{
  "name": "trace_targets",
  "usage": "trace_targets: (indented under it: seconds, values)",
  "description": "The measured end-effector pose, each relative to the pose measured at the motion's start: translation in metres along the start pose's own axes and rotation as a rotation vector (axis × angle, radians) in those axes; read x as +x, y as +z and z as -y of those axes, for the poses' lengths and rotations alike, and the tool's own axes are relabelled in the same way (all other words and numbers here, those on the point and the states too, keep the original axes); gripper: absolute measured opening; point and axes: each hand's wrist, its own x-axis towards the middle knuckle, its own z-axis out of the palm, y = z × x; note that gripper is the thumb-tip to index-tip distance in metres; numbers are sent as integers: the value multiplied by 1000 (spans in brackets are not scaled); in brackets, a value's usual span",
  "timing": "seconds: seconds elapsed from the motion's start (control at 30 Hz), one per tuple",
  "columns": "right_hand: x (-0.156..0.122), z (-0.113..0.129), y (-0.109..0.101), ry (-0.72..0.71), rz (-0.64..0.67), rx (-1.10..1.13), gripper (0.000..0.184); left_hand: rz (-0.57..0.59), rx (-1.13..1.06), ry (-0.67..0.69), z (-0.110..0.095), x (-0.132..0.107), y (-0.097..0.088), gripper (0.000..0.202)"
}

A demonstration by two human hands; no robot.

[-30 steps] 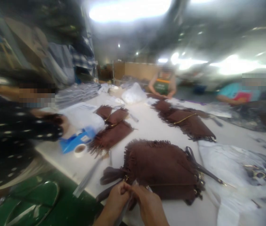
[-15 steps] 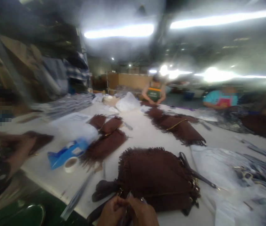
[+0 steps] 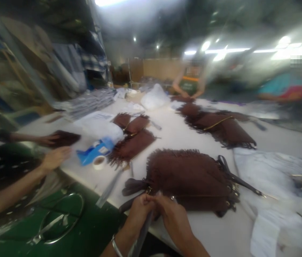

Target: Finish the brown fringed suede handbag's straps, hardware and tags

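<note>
A brown fringed bag [image 3: 188, 178] lies on the table just beyond my hands, with dark straps at its left and right sides. My left hand [image 3: 141, 207], below a silver bracelet, is closed in a pinch at the bag's lower left corner. Fingertips of my right hand [image 3: 171, 210] meet it there, also closed; a ring shows on one finger. From between the two hands hangs a long greyish strip [image 3: 144, 232], which looks like a strap in clear plastic. Its upper end is hidden by my fingers.
More brown fringed bags [image 3: 136, 144] lie ahead, with another row [image 3: 220, 125] further right. A blue packet [image 3: 94, 151] and a tape roll [image 3: 99, 162] sit left. White plastic [image 3: 263, 171] covers the right side. A co-worker's arm [image 3: 41, 171] reaches in at left, above a stool [image 3: 62, 217].
My view has tilted downward, so my hands and the hanging strip show more fully. Both hands stay together by the bag. The co-worker at left has stretched out an arm.
</note>
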Motion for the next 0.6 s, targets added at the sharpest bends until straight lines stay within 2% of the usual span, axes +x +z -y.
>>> trace_targets:
  seconds: [0.17,0.3,0.47,0.6]
  values:
    - [3,-6,5,16,14,-53,54,-13,-33,-15,-3,-6,3,36]
    - [-1,-5,6,58,-40,-58,46,-35,-62,-8,-2,-8,8,38]
    - [-25,-6,17,211,-276,184,24,-76,21,93,4,-8,9,39]
    - [-32,-8,31,317,-317,422,25,-134,314,272,8,-15,14,34]
